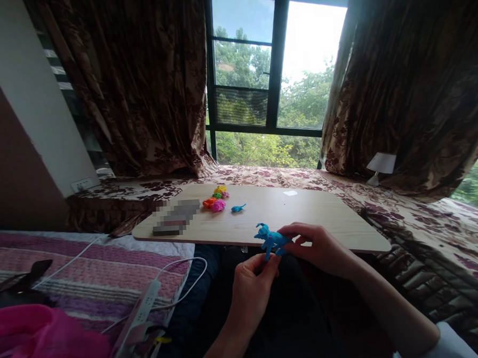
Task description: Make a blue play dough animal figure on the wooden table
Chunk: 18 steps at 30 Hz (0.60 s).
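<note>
A blue modelling-clay animal figure (271, 238) with legs and ears is held up over the near edge of the light wooden table (305, 213). My right hand (316, 244) grips its body from the right, thumb and fingers closed on it. From below, my left hand (254, 282) pinches one of its legs between thumb and finger. On the table beyond lies a small blue clay piece (238, 208) with a thin tail-like end. Left of that piece sit lumps of pink clay (218, 205), orange clay (208, 202), green clay (216, 195) and yellow clay (221, 189).
A blurred-out dark flat object (177, 218) lies at the table's left end. A white scrap (290, 193) is near its far edge. On the bed at left are a power strip (143, 307) with cables and pink fabric (47, 338). A small lamp (381, 164) stands at right.
</note>
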Each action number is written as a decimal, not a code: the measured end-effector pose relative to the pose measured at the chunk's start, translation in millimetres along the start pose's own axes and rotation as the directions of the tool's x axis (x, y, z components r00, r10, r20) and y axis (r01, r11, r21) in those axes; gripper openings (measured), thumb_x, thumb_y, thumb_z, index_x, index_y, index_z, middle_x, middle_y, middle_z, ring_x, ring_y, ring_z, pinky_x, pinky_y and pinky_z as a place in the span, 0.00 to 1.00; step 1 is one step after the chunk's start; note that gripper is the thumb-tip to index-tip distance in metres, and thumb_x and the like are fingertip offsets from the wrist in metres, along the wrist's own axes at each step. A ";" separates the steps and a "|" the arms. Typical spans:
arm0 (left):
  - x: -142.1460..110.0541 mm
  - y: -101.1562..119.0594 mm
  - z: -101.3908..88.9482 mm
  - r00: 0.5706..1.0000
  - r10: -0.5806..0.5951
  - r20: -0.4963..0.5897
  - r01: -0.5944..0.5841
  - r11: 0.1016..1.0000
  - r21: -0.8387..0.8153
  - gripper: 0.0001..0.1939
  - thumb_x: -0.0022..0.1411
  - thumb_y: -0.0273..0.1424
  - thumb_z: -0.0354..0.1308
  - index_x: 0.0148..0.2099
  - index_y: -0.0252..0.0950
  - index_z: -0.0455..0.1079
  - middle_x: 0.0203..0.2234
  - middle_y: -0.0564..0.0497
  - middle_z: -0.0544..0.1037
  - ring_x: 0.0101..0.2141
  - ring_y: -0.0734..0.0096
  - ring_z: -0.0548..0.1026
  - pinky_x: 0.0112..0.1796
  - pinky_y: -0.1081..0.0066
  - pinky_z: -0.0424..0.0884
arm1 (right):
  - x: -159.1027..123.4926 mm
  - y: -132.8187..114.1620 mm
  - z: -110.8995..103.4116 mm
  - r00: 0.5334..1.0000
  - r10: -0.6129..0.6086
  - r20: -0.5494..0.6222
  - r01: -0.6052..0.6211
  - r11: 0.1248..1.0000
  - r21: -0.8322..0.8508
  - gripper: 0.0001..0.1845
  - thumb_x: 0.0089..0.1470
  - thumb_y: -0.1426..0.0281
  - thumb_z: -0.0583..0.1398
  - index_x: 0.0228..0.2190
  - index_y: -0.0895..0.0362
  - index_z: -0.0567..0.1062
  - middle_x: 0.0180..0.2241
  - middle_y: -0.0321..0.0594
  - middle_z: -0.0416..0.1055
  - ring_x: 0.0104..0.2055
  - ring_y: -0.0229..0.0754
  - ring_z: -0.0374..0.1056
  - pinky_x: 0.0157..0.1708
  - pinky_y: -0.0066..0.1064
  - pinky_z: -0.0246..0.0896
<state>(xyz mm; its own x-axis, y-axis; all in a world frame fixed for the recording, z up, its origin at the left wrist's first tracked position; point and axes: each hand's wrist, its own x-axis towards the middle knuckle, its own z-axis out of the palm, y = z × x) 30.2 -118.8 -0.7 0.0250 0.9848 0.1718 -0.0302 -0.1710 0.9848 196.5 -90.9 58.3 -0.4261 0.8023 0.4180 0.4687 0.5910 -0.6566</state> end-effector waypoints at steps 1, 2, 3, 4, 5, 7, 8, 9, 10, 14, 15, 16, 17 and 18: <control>0.0 0.1 0.0 1.000 -0.001 0.001 0.001 1.000 0.003 0.15 0.53 0.42 0.56 0.29 0.34 0.73 0.19 0.56 0.70 0.24 0.76 0.65 0.27 0.75 0.58 | 0.3 0.2 -0.9 1.000 0.007 0.007 -0.007 1.000 0.002 0.15 0.50 0.71 0.59 0.42 0.53 0.73 0.39 0.38 0.74 0.41 0.43 0.69 0.37 0.32 0.67; -0.1 0.1 0.0 1.000 -0.007 0.005 0.007 1.000 0.001 0.14 0.53 0.41 0.57 0.30 0.35 0.74 0.19 0.56 0.70 0.24 0.76 0.65 0.27 0.75 0.59 | 0.5 0.4 -1.9 1.000 0.015 0.010 -0.015 1.000 0.006 0.15 0.50 0.71 0.59 0.42 0.54 0.73 0.39 0.38 0.74 0.41 0.43 0.69 0.38 0.32 0.67; -0.1 -0.1 0.2 1.000 -0.015 0.008 0.015 1.000 -0.004 0.14 0.53 0.41 0.57 0.31 0.35 0.74 0.19 0.56 0.70 0.24 0.75 0.66 0.28 0.75 0.59 | 0.8 0.6 -2.9 1.000 0.024 0.010 -0.024 1.000 0.011 0.15 0.50 0.71 0.59 0.42 0.54 0.73 0.39 0.38 0.74 0.41 0.43 0.69 0.38 0.32 0.67; -0.2 -0.4 0.4 1.000 -0.020 0.009 0.020 1.000 -0.010 0.14 0.53 0.41 0.57 0.32 0.35 0.74 0.19 0.56 0.71 0.24 0.75 0.66 0.28 0.75 0.59 | 1.0 0.7 -3.6 0.999 0.031 0.010 -0.031 0.999 0.017 0.15 0.50 0.71 0.59 0.42 0.54 0.73 0.39 0.38 0.74 0.42 0.44 0.69 0.38 0.32 0.68; -0.2 -0.7 0.6 1.000 -0.022 0.008 0.022 1.000 -0.014 0.14 0.52 0.41 0.57 0.32 0.35 0.74 0.19 0.56 0.71 0.24 0.75 0.67 0.28 0.75 0.60 | 1.1 0.6 -3.9 0.999 0.035 0.010 -0.035 0.999 0.022 0.15 0.50 0.70 0.59 0.42 0.54 0.73 0.39 0.38 0.74 0.42 0.44 0.69 0.38 0.32 0.68; -0.2 -1.4 0.9 1.000 -0.017 0.006 0.017 1.000 -0.016 0.15 0.52 0.41 0.57 0.33 0.35 0.75 0.19 0.55 0.71 0.24 0.74 0.67 0.27 0.75 0.60 | 0.9 -0.5 -3.0 0.999 0.033 0.009 -0.033 0.999 0.027 0.15 0.50 0.70 0.59 0.42 0.54 0.73 0.38 0.38 0.74 0.42 0.44 0.69 0.38 0.33 0.68; -0.1 -1.7 1.1 1.000 -0.015 0.009 0.015 1.000 -0.014 0.15 0.52 0.41 0.57 0.33 0.34 0.75 0.19 0.55 0.71 0.24 0.74 0.67 0.27 0.75 0.60 | 0.5 -1.4 -2.0 0.999 0.032 0.009 -0.032 0.999 0.027 0.15 0.50 0.70 0.59 0.42 0.54 0.73 0.39 0.38 0.74 0.42 0.44 0.69 0.38 0.33 0.68; 0.1 -1.9 1.2 1.000 -0.015 0.013 0.015 1.000 -0.014 0.15 0.52 0.41 0.57 0.33 0.34 0.75 0.19 0.55 0.71 0.24 0.74 0.67 0.27 0.75 0.60 | 0.1 -2.4 -0.9 1.000 0.030 0.009 -0.030 0.999 0.027 0.15 0.50 0.71 0.59 0.42 0.54 0.73 0.38 0.38 0.74 0.42 0.44 0.69 0.38 0.32 0.68; 0.3 -1.9 1.2 1.000 -0.018 0.017 0.018 1.000 -0.013 0.15 0.52 0.41 0.57 0.33 0.34 0.75 0.19 0.55 0.72 0.24 0.74 0.68 0.27 0.75 0.61 | -0.2 -3.1 -0.2 1.000 0.028 0.010 -0.028 0.999 0.028 0.15 0.50 0.71 0.59 0.42 0.54 0.73 0.38 0.37 0.74 0.42 0.44 0.69 0.38 0.32 0.67; 1.0 -1.0 0.3 0.999 -0.026 0.020 0.026 1.000 -0.006 0.14 0.53 0.40 0.57 0.35 0.36 0.75 0.21 0.54 0.74 0.26 0.73 0.70 0.29 0.75 0.63 | 3.4 7.1 -7.6 1.000 0.020 0.020 -0.020 0.999 0.038 0.16 0.50 0.69 0.59 0.43 0.54 0.73 0.39 0.37 0.74 0.40 0.43 0.70 0.37 0.32 0.68; 1.0 -0.8 -0.2 0.999 -0.025 0.027 0.026 1.000 -0.005 0.14 0.53 0.40 0.57 0.36 0.36 0.75 0.22 0.54 0.75 0.27 0.72 0.70 0.30 0.75 0.64 | 6.3 15.5 -13.4 1.000 0.025 0.006 -0.026 0.999 0.030 0.16 0.50 0.68 0.59 0.43 0.54 0.73 0.39 0.37 0.74 0.39 0.43 0.70 0.37 0.32 0.68; 0.7 -0.9 -0.8 0.999 -0.025 0.038 0.025 1.000 -0.001 0.14 0.53 0.40 0.57 0.37 0.36 0.75 0.24 0.53 0.76 0.28 0.72 0.71 0.31 0.75 0.65 | 10.1 26.6 -20.7 0.999 0.039 -0.014 -0.039 0.999 0.012 0.17 0.50 0.67 0.59 0.44 0.54 0.72 0.39 0.37 0.74 0.39 0.44 0.71 0.38 0.33 0.68; 0.3 -1.3 -1.3 0.998 -0.025 0.050 0.024 1.000 0.008 0.14 0.54 0.39 0.57 0.38 0.37 0.75 0.25 0.52 0.77 0.29 0.71 0.71 0.32 0.74 0.65 | 14.3 39.9 -29.1 0.996 0.060 -0.063 -0.062 0.998 -0.026 0.17 0.50 0.66 0.59 0.44 0.55 0.72 0.39 0.38 0.74 0.38 0.44 0.71 0.37 0.34 0.68; -0.2 -2.0 -1.7 0.998 -0.026 0.059 0.024 0.999 0.023 0.14 0.54 0.39 0.57 0.39 0.37 0.75 0.25 0.52 0.77 0.29 0.71 0.72 0.33 0.74 0.66 | 18.6 54.8 -38.3 0.991 0.091 -0.097 -0.102 0.989 -0.109 0.17 0.50 0.66 0.59 0.43 0.55 0.73 0.38 0.38 0.74 0.37 0.45 0.71 0.36 0.34 0.68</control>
<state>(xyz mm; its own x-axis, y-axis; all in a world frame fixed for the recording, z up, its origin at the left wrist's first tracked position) 28.6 -118.7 -2.8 0.0850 0.9854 0.1478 -0.0065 -0.1478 0.9890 243.9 -40.4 54.2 -0.3041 0.8573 0.4154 0.5913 0.5117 -0.6233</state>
